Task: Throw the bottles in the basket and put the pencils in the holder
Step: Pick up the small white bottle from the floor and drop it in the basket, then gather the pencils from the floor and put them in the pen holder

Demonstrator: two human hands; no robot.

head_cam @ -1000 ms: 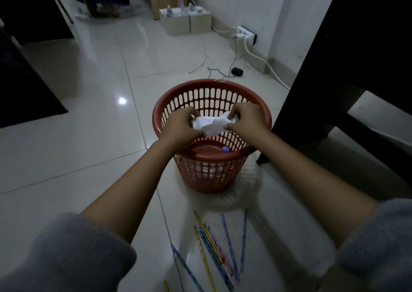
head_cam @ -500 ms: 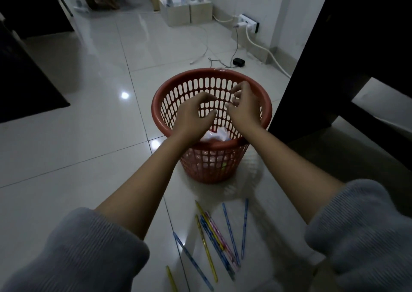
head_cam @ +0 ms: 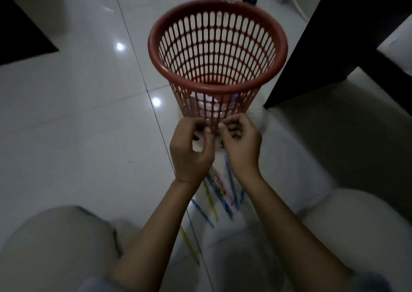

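Red basket: upper centre | left hand, right hand: mid-frame, fingers curled, grasping nothing | pencils: floor below hands

Glossy white floor tiles with thin grout lines catch small bright ceiling-light reflections — dim room overall. Dark furniture stands right; a dark mat lies left.
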